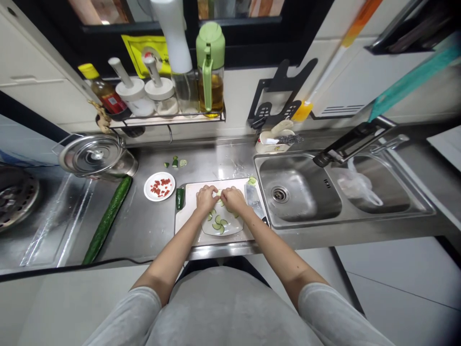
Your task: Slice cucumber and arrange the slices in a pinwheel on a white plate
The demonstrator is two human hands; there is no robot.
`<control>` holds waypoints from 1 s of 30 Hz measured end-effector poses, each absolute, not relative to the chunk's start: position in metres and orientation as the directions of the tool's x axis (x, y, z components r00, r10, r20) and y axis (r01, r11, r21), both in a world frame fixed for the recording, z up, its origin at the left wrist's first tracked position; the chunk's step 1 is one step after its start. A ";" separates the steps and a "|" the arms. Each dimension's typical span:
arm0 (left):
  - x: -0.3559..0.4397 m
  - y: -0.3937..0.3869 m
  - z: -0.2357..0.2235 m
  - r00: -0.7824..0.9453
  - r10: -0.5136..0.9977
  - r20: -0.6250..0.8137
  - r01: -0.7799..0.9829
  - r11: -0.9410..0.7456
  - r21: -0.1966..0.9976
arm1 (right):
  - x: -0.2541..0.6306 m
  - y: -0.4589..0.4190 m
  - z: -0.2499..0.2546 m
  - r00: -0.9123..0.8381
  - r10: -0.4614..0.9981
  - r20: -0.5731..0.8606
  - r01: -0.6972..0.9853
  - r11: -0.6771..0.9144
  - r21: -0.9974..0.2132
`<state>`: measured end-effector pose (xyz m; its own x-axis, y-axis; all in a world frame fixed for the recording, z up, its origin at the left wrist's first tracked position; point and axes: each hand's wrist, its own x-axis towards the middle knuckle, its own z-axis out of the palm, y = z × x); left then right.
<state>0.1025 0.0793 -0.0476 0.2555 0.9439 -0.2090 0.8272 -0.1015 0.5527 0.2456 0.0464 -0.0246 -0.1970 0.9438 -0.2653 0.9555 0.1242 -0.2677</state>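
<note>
My left hand (206, 199) and my right hand (233, 199) meet above the far part of a plate (205, 227), fingers pinched around a pale cucumber slice (219, 192). The fingers hide most of that slice. Green-edged cucumber slices (219, 224) lie fanned in a flower-like pattern on the plate, with others nearer my hands. Under the plate is a white cutting board (190, 192). A broad-bladed knife (254, 199) rests at the board's right side, with cut cucumber pieces (252, 180) just behind it. A cucumber chunk (180, 198) sits by the board's left edge.
Left of the board stands a small white plate (148, 187) of red bits. Farther left are a long cucumber (108, 221) and a lidded steel pot (95, 156). A double sink (302, 187) lies right. Behind, a rack (173, 117) carries an oil bottle (211, 72) and jars.
</note>
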 end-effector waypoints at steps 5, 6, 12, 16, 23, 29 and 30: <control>0.103 0.081 -0.048 0.251 0.946 -0.205 0.830 -0.102 0.548 | 0.248 0.046 -0.025 -0.168 0.953 -0.254 0.953 0.091 -0.288; 0.103 0.081 -0.047 0.249 0.946 -0.207 0.828 -0.098 0.552 | 0.249 0.046 -0.025 -0.161 0.956 -0.245 0.952 0.085 -0.295; 0.103 0.082 -0.044 0.242 0.945 -0.221 0.804 -0.068 0.591 | 0.253 0.047 -0.020 -0.120 0.964 -0.236 0.945 0.038 -0.325; 0.100 0.082 -0.044 0.212 0.955 -0.207 0.766 -0.031 0.642 | 0.254 0.047 -0.018 -0.099 0.970 -0.220 0.933 0.014 -0.358; 0.056 0.098 -0.030 0.026 0.996 -0.086 0.619 0.052 0.784 | 0.282 0.040 -0.007 0.061 0.995 -0.079 0.859 -0.093 -0.503; -0.016 0.107 -0.011 -0.210 0.977 -0.018 0.493 0.122 0.862 | 0.317 0.012 -0.003 0.217 0.976 0.026 0.774 -0.156 -0.614; -0.029 0.106 -0.010 -0.247 0.969 -0.014 0.486 0.137 0.863 | 0.321 0.006 -0.003 0.236 0.971 0.026 0.765 -0.169 -0.621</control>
<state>-0.0293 0.1061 -0.0101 -0.2469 0.9689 -0.0142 0.4863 0.1365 0.8631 0.3206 0.0056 -0.0033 0.2361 0.9714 0.0264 0.7652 -0.1691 -0.6212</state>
